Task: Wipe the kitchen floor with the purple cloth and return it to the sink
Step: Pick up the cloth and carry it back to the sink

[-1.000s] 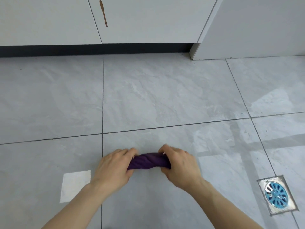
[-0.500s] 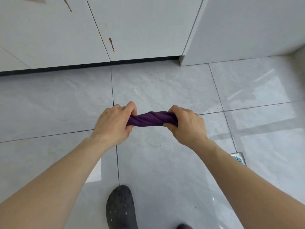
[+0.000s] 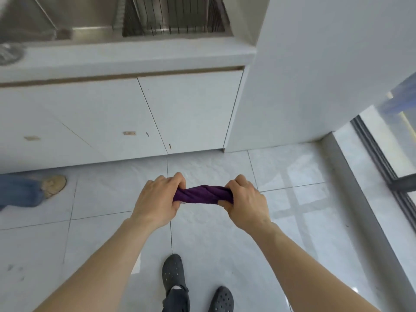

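The purple cloth (image 3: pixel 202 194) is twisted into a short roll and held in the air above the grey tiled floor (image 3: pixel 225 239). My left hand (image 3: pixel 157 199) grips its left end and my right hand (image 3: pixel 246 202) grips its right end, both fists closed around it. The steel sink (image 3: pixel 90 30) is set in the white counter at the top of the view, above the cloth and further away. A wire rack (image 3: pixel 173 16) sits in the sink's right half.
White cabinet doors (image 3: pixel 126 118) stand below the counter. A white wall block (image 3: pixel 315 75) rises at the right, with a dark window frame (image 3: pixel 382 158) beyond it. Another person's foot and blue trouser leg (image 3: pixel 33 190) are at the left. My dark shoes (image 3: pixel 173 273) stand on the floor below my hands.
I have risen from low over the floor to standing; the view lifted so the counter and sink came into sight. Both hands kept the twisted cloth and raised it off the floor.
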